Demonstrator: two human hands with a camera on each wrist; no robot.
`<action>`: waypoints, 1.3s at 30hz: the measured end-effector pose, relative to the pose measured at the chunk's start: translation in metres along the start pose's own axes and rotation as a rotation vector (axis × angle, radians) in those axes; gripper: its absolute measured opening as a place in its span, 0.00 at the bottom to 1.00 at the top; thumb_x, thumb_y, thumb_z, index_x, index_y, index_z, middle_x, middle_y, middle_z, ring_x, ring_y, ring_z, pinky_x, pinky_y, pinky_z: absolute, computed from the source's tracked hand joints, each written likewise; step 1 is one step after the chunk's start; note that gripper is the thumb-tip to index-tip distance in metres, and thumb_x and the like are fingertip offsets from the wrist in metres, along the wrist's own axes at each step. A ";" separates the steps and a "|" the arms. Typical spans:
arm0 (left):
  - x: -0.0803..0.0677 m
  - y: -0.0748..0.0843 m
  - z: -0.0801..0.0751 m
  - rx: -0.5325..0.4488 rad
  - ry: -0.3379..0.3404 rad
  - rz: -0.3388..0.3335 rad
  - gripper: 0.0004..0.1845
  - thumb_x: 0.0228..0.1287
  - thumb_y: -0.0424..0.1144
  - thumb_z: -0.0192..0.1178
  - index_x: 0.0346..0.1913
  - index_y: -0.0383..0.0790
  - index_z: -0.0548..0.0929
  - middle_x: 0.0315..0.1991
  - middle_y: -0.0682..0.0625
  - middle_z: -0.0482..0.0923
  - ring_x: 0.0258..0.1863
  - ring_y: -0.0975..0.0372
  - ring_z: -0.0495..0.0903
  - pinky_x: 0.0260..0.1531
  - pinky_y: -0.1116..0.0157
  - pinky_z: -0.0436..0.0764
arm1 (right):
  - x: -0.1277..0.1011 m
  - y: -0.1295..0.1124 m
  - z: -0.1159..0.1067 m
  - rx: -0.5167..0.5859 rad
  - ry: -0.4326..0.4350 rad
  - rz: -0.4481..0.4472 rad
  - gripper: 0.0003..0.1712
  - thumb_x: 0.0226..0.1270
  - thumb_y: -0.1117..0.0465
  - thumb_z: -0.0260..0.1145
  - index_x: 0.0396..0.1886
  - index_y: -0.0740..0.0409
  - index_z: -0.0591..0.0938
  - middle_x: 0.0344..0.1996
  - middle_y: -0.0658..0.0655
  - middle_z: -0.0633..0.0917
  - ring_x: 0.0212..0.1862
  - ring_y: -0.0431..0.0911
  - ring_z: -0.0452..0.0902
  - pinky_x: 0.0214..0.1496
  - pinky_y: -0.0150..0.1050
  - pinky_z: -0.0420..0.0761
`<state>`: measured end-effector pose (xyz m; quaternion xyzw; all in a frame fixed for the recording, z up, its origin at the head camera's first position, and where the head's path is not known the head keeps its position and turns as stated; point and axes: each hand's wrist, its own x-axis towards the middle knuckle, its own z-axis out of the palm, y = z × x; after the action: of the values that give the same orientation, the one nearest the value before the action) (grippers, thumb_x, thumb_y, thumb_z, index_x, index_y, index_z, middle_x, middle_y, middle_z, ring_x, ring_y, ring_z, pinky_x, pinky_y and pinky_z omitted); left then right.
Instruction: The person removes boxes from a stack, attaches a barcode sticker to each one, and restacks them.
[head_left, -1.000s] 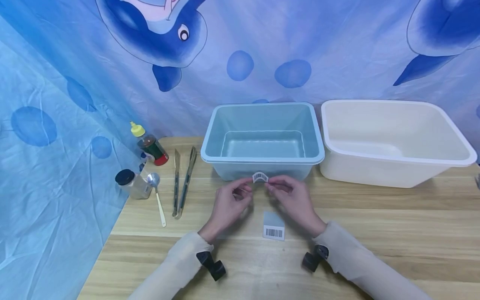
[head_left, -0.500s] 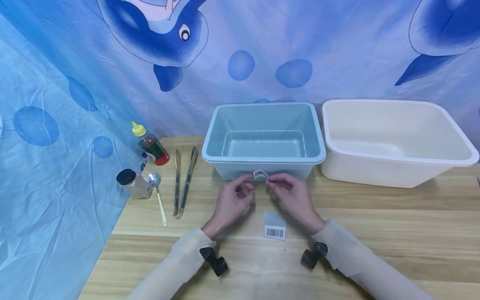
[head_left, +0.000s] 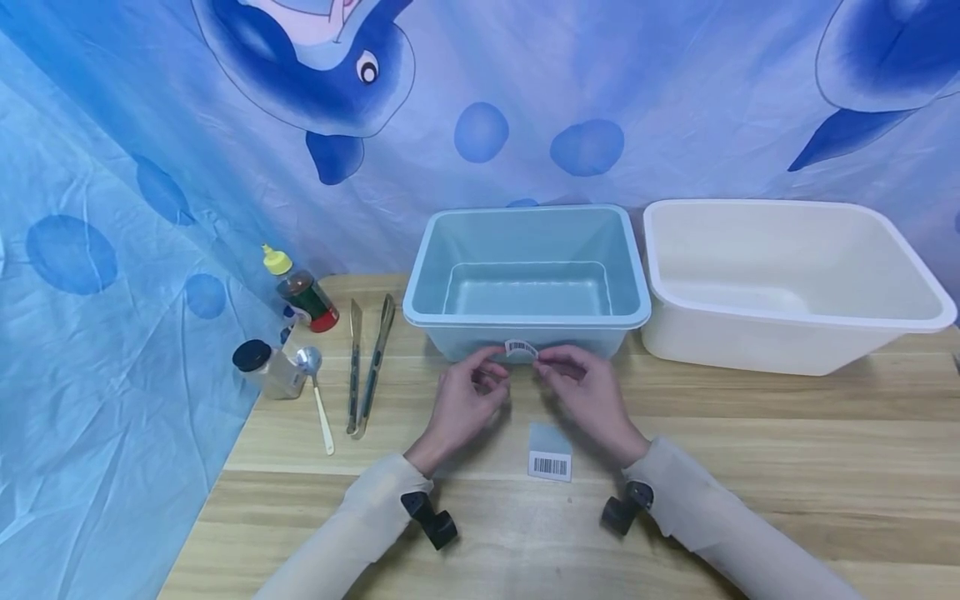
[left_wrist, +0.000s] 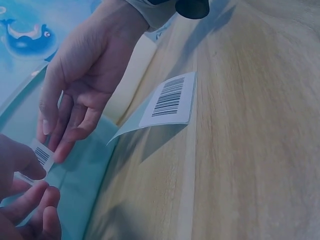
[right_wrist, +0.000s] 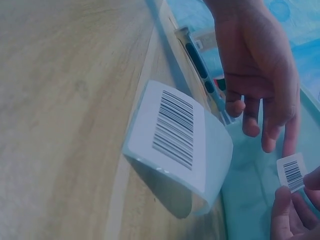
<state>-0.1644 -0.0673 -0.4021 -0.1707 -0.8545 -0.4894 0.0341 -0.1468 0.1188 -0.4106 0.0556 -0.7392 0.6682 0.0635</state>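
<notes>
At the front wall of the light blue bin (head_left: 525, 337), a small white barcode sticker (head_left: 520, 347) spans the gap between both hands. My left hand (head_left: 463, 408) reaches it from the left. Its index fingertip touches the sticker's left end, while the thumb stays lower, apart from it. On the other side my right hand (head_left: 588, 400) pinches the right end between thumb and index finger. In the right wrist view the sticker (right_wrist: 291, 172) shows its barcode. Another barcode sticker (head_left: 550, 465) lies on a pale blue backing sheet between the forearms; the sheet (right_wrist: 215, 145) curls up off the table.
A white bin (head_left: 750, 346) stands right of the blue one. On the left are metal tongs (head_left: 367, 375), a spoon (head_left: 318, 400), a black-lidded jar (head_left: 270, 368) and a yellow-capped squeeze bottle (head_left: 302, 290). A printed blue curtain (head_left: 525, 100) hangs behind the wooden table (head_left: 750, 433).
The sticker has flattened from a bent arc and shifted slightly toward the blue bin's front wall. Both hands stay nearly in place.
</notes>
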 end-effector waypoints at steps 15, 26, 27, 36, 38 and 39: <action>0.001 -0.001 -0.001 0.018 0.006 -0.019 0.22 0.53 0.25 0.64 0.54 0.35 0.80 0.35 0.45 0.86 0.30 0.61 0.82 0.33 0.70 0.82 | 0.001 0.002 -0.003 -0.034 0.027 0.012 0.12 0.62 0.73 0.63 0.46 0.68 0.82 0.44 0.67 0.85 0.48 0.63 0.83 0.44 0.45 0.85; 0.000 -0.002 0.000 -0.078 -0.007 0.022 0.20 0.54 0.23 0.62 0.52 0.35 0.80 0.34 0.42 0.85 0.23 0.63 0.80 0.20 0.70 0.79 | 0.000 0.002 -0.005 -0.047 0.002 0.019 0.13 0.63 0.71 0.63 0.47 0.67 0.82 0.45 0.66 0.84 0.41 0.56 0.85 0.35 0.42 0.86; 0.001 -0.002 0.001 -0.088 -0.019 0.038 0.20 0.54 0.22 0.62 0.52 0.35 0.80 0.34 0.42 0.85 0.23 0.63 0.80 0.20 0.70 0.79 | 0.001 0.001 -0.005 -0.047 -0.013 0.019 0.13 0.63 0.71 0.63 0.48 0.67 0.82 0.45 0.66 0.84 0.42 0.56 0.84 0.35 0.42 0.86; 0.011 0.000 0.009 -0.129 -0.077 0.048 0.19 0.58 0.24 0.60 0.54 0.36 0.79 0.37 0.38 0.84 0.26 0.60 0.80 0.17 0.69 0.78 | 0.007 0.002 0.003 -0.037 -0.100 -0.012 0.16 0.65 0.72 0.60 0.53 0.68 0.79 0.42 0.68 0.84 0.44 0.61 0.82 0.43 0.49 0.85; 0.012 -0.004 0.011 -0.122 -0.073 0.045 0.19 0.58 0.23 0.60 0.53 0.36 0.80 0.36 0.38 0.84 0.26 0.58 0.81 0.19 0.70 0.79 | 0.007 0.004 0.003 -0.034 -0.112 0.013 0.17 0.65 0.72 0.60 0.54 0.68 0.78 0.42 0.69 0.83 0.43 0.63 0.82 0.42 0.49 0.85; 0.012 -0.005 0.011 -0.112 -0.070 0.045 0.19 0.57 0.23 0.61 0.53 0.36 0.80 0.36 0.39 0.84 0.26 0.58 0.81 0.20 0.70 0.79 | 0.007 0.006 0.003 -0.035 -0.118 0.026 0.17 0.65 0.72 0.60 0.54 0.69 0.78 0.42 0.70 0.83 0.43 0.64 0.82 0.42 0.48 0.85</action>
<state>-0.1759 -0.0571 -0.4095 -0.2085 -0.8222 -0.5295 0.0056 -0.1543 0.1164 -0.4153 0.0841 -0.7540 0.6513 0.0122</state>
